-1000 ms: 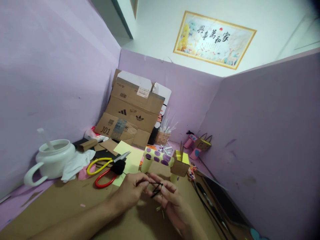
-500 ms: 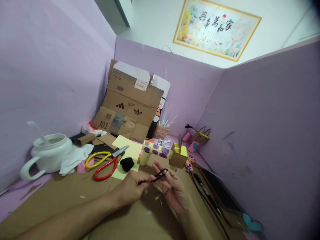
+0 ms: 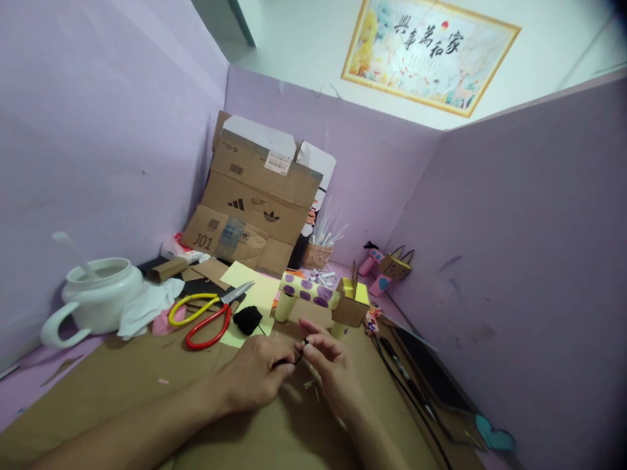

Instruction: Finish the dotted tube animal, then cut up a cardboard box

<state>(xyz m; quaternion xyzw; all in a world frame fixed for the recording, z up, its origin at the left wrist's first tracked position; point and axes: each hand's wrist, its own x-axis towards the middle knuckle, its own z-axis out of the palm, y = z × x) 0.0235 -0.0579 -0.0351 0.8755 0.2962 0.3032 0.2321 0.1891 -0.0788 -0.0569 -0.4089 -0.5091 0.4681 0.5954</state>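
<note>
Black yarn [image 3: 298, 358] runs between my two hands above the cardboard sheet. My left hand [image 3: 257, 369] is closed around a bundle of it, its thumb and finger pinching near the end. My right hand [image 3: 329, 369] pinches the other end, where a small dark loop or knot shows at the fingertips. A black yarn ball [image 3: 247, 320] lies on pale yellow paper [image 3: 264, 287] just beyond my left hand, a loose strand trailing from it. Behind my right hand stands a yellow paper-roll body with purple spots [image 3: 308, 290], beside a small cardboard box head [image 3: 353, 303].
Open scissors [image 3: 208, 326] with yellow and red handles rest left of the ball. A white pot [image 3: 102, 297] stands at far left. A flattened carton [image 3: 259, 196] leans on the back wall. At right lie a black cable [image 3: 406, 395] and a dark panel [image 3: 435, 372].
My right hand's fingers have curled in and drawn closer to my left hand. The yarn loop between them now looks shorter and smaller. The yarn ball has shifted slightly.
</note>
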